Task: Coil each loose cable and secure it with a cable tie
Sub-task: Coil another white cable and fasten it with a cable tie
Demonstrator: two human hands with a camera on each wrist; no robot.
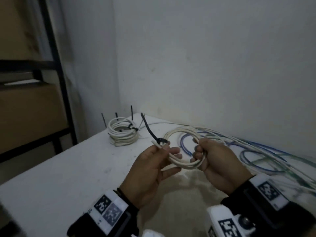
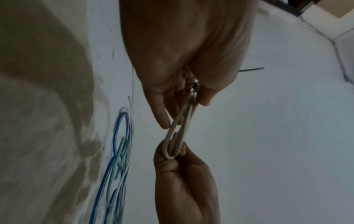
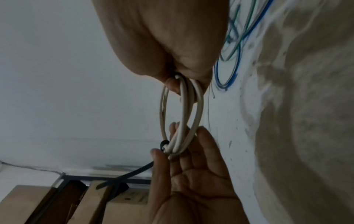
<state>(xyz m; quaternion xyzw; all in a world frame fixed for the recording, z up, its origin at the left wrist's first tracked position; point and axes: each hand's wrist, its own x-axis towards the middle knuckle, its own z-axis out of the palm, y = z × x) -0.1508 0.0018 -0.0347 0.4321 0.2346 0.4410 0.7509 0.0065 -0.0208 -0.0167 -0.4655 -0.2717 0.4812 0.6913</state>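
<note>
Fingers of my left hand [image 1: 153,166] pinch the white coil [image 1: 183,147] at its black tie [image 1: 159,140], my right hand [image 1: 217,161] clamped on the far side.

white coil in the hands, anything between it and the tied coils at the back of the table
Nothing visible: the white coil, held by the left hand and right hand, faces bare table up to the tied coils.

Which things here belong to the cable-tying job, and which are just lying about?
Job:
white coil, held by left hand and right hand
black tie around it
tied coils
loose blue and green cables

Lying about:
cardboard box
metal shelf
</note>
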